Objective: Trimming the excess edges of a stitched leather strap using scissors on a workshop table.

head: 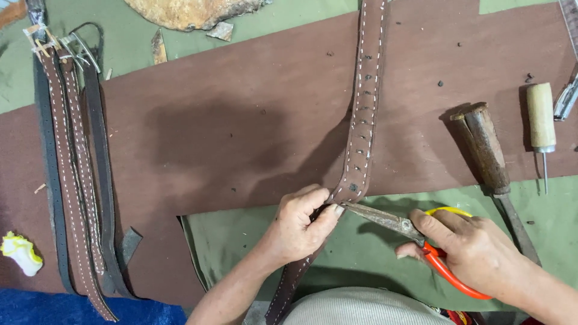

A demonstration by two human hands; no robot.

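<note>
A brown stitched leather belt (365, 96) with punched holes runs from the top of the view down toward me, lying over a large brown leather sheet (241, 126). My left hand (299, 227) pinches the belt low down, near its end. My right hand (475, 247) grips scissors (394, 221) with orange and yellow handles. Their worn metal blades point left and meet the belt's edge right by my left thumb.
Several finished belts (75, 180) with a metal buckle lie at the left. A wooden-handled chisel-like tool (486, 150) and a pale-handled awl (541, 120) lie at the right. A pale hide piece (192, 12) lies at the top and a white-and-yellow lump (21, 253) at the lower left, on a green cloth (361, 253).
</note>
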